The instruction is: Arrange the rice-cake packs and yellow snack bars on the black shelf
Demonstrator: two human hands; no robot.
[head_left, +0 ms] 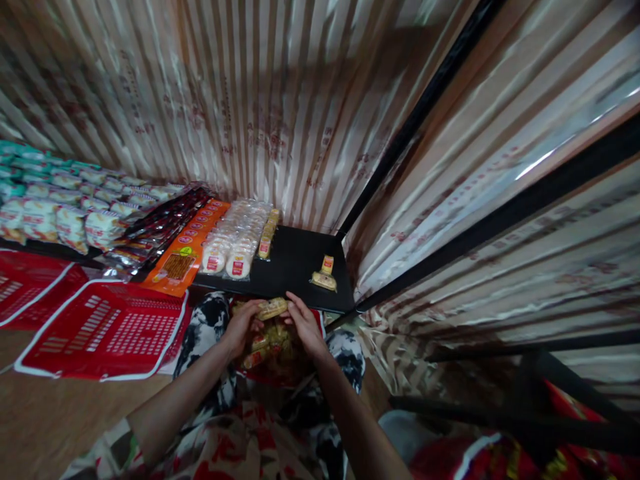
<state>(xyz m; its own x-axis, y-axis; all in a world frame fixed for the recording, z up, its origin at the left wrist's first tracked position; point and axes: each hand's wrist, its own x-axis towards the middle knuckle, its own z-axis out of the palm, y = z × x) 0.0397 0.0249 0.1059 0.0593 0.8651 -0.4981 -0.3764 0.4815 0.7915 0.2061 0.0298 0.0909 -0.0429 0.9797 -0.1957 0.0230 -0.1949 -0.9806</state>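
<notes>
Between my two hands is a small yellow wrapped snack pack [273, 308], held level above a red basket on my lap. My left hand [245, 325] grips its left end, where another yellow wrapper seems to show by the fingers. My right hand [304, 323] pinches the right end with thumb and fingers. Below them, several more yellow snack packs [270, 348] lie loose in the basket. On the black shelf [295, 257] ahead, two yellow packs [325, 279] lie near the right end, and a row of yellow packs [269, 233] runs beside the white round ones.
Left along the shelf are packs of white round crackers [237, 261], an orange package [180, 257], dark shiny pouches [155, 230] and white-and-green bags [103, 228]. A red basket [107, 327] stands at left. Black metal bars [415, 123] and striped sheeting [280, 100] border the shelf.
</notes>
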